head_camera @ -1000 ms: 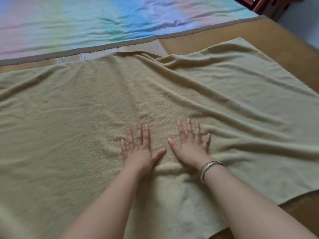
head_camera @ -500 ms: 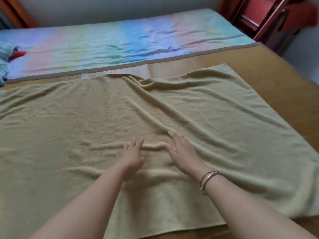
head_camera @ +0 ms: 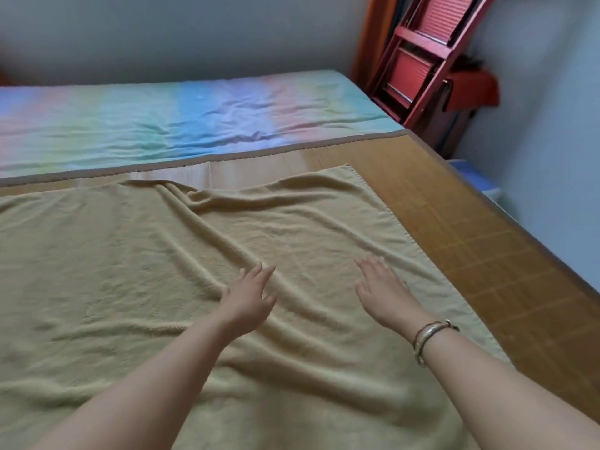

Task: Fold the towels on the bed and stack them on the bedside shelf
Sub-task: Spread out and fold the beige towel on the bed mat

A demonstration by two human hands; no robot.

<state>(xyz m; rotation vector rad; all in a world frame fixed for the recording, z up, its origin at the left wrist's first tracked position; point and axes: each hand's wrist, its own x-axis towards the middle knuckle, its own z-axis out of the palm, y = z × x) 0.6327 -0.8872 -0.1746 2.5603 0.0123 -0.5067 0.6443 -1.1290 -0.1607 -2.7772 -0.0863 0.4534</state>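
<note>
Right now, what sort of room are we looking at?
Most likely a bedroom in a home. A bed with a pastel rainbow sheet and a woven bamboo mat fills the view, a large tan towel lies spread on it, and a folded red chair leans in the corner.

Pastel rainbow sheet (head_camera: 181, 121) beyond a woven bamboo mat (head_camera: 470, 241); red folding chair (head_camera: 425, 60) against the wall.

Plain grey-blue walls (head_camera: 181, 37) all round, soft daylight, nothing harsh. A red folding chair (head_camera: 422, 60) leans in the far right corner with a red cloth (head_camera: 474, 89) draped beside it. Pastel rainbow sheet (head_camera: 181, 118) along the wall, woven bamboo mat (head_camera: 470, 228) nearer, something blue (head_camera: 477, 181) on the floor.
</note>
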